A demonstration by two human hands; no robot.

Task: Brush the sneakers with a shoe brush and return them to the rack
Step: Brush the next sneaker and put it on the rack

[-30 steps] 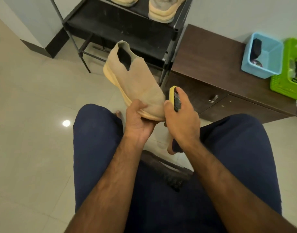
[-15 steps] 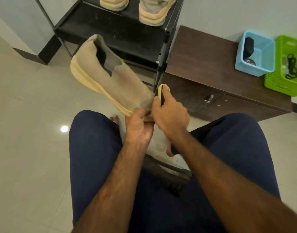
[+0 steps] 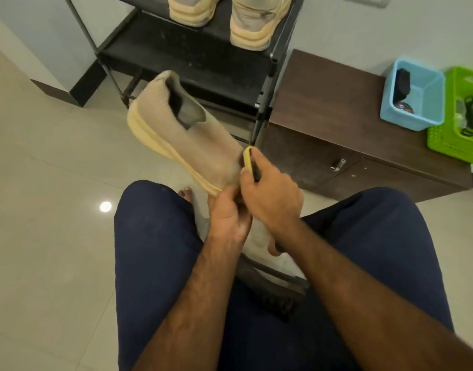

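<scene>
One sneaker (image 3: 197,140): beige knit upper, pale yellow sole, held over the knees, heel toward 11 o'clock.
Left hand (image 3: 227,218): grips the toe end.
Right hand (image 3: 272,199): curled round a yellow brush (image 3: 248,159), against the upper.
Rack (image 3: 192,57): 12 o'clock, two sneakers (image 3: 252,25) on it.

Left hand (image 3: 228,214): grips the toe of a beige slip-on sneaker (image 3: 192,140), heel raised away.
Right hand (image 3: 271,194): holds a yellow-backed shoe brush (image 3: 249,159) against the sneaker's toe.
Black shoe rack (image 3: 192,57): two beige sneakers (image 3: 256,22) on it.
</scene>
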